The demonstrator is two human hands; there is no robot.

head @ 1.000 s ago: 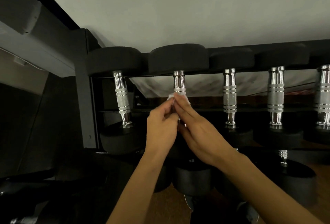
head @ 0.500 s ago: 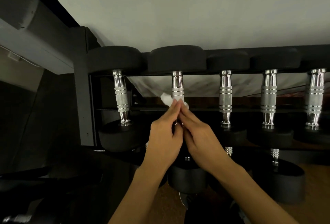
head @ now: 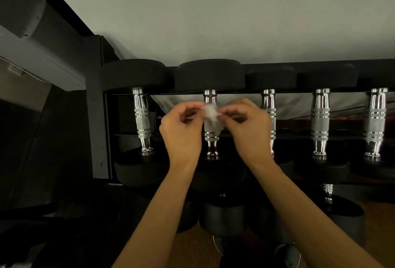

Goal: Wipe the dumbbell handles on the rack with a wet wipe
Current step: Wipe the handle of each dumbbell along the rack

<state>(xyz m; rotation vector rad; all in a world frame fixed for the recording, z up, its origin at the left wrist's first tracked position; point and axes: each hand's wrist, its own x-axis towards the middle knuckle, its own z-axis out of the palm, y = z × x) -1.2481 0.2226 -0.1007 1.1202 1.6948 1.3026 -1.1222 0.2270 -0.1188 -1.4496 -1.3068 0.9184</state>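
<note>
A pale grey wall (head: pixel 213 11) fills the upper part of the head view. Below it stands a black metal dumbbell rack (head: pixel 97 118), its upright post at the left. On the rack's upper tier five dumbbells with round black rubber heads sit side by side, their ribbed chrome handles running away from the camera. More black dumbbells lie on a lower tier above a brown wooden floor (head: pixel 380 220).

Both bare forearms reach up from the bottom edge. The left hand (head: pixel 181 133) and the right hand (head: pixel 250 131) are raised on either side of the second chrome handle from the left (head: pixel 211 141) — fingers curled, each pinching the wipe between thumb and forefinger.

The small white, crumpled wet wipe (head: pixel 210 113) is stretched between the two pinches. It hangs in front of the middle grip section of that second handle, so the handle's chrome ends show above and below it. Whether the wipe is wrapped round the handle or only lies against its near face cannot be told.
</note>
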